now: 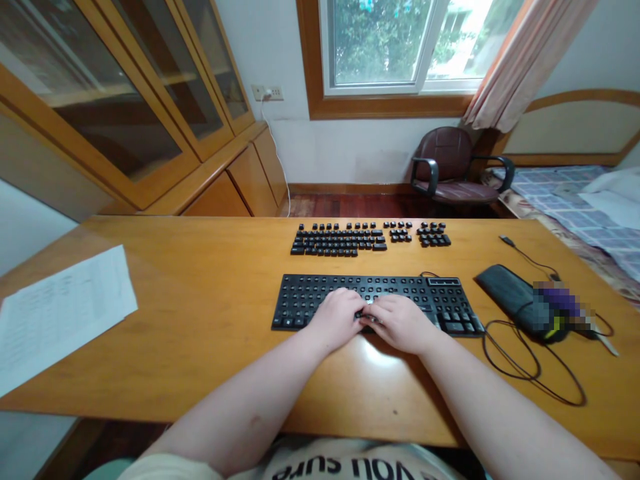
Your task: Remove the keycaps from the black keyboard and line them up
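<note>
The glass-fronted cabinet (125, 100) fills the left wall; below it the wooden desk (200, 333) spans the view, with a brown office chair (450, 167) beyond its far edge under the window; a printed sheet of paper (60, 313) lies at the desk's left end, well apart from the work. The black keyboard (310, 300) sits in the middle near the person, most of its keys stripped to bare sockets; the loose keycaps (340, 239) lie in neat rows just beyond it, laid out in keyboard order. To the right rests a black pouch (510, 297), with a thin cable (525, 373) looping beside it.

The left hand (336, 320) and right hand (400, 323) meet at the keyboard's front row, fingers curled down and touching; whether they pinch something small there I cannot tell, since the knuckles hide the fingertips.

The risks, as I judge them: uneven pressure could tilt or snap a key stem; a slipping finger could flick a small part off the desk; a forearm sweep could scatter the ordered keycaps.
</note>
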Motion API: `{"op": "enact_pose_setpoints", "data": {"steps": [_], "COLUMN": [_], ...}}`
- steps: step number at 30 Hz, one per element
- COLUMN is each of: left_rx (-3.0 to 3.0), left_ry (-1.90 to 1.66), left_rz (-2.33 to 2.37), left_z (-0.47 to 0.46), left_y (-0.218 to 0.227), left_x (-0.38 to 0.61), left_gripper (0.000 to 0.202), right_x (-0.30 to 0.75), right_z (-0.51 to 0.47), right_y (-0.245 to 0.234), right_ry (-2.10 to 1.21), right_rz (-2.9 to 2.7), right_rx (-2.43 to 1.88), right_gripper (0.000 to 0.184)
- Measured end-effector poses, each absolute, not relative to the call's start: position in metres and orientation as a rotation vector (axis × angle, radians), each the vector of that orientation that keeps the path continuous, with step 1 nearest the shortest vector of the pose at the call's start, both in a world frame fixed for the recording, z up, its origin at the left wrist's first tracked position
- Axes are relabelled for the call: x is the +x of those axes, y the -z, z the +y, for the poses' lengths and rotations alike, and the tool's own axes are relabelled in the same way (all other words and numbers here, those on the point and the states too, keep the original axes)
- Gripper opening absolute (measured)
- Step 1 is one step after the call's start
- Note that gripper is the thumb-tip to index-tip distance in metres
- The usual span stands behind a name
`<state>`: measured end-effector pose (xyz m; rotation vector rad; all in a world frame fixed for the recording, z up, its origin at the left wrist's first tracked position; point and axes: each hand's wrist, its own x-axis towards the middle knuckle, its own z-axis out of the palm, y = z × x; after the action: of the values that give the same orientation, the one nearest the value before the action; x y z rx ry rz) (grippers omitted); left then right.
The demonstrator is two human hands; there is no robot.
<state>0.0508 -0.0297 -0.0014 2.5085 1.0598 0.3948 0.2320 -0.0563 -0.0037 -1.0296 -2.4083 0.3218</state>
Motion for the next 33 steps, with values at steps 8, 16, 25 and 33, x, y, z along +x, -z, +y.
{"op": "enact_pose_setpoints", "data": {"steps": [8, 16, 25, 33], "left_rx": [2.504, 2.466, 2.448, 2.396], "left_ry": [-0.443, -0.462, -0.5, -0.535], "left_rz": [1.017, 0.995, 0.981, 0.99], "left_z": [-0.0261, -0.0243, -0.0235, -0.0244], "left_y": [0.0068, 0.0058, 0.0071, 0.0019], "left_x": [0.0531, 0.0523, 0.0531, 0.0538], "left_gripper": [0.017, 0.019, 0.017, 0.018], "right_x": [0.2309, 0.2301, 0.2308, 0.2339], "right_z": [-0.055, -0.0512, -0.0507, -0.0495], "right_y": [0.0072, 0.0013, -0.0004, 0.0004], "right_ry": [-0.4, -0.45, -0.499, -0.523], "right_rz": [-2.253, -2.252, -2.205, -2.107], "right_rx": [-1.176, -1.405, -1.431, -1.358], "right_gripper": [0.024, 0.033, 0.029, 0.024]}}
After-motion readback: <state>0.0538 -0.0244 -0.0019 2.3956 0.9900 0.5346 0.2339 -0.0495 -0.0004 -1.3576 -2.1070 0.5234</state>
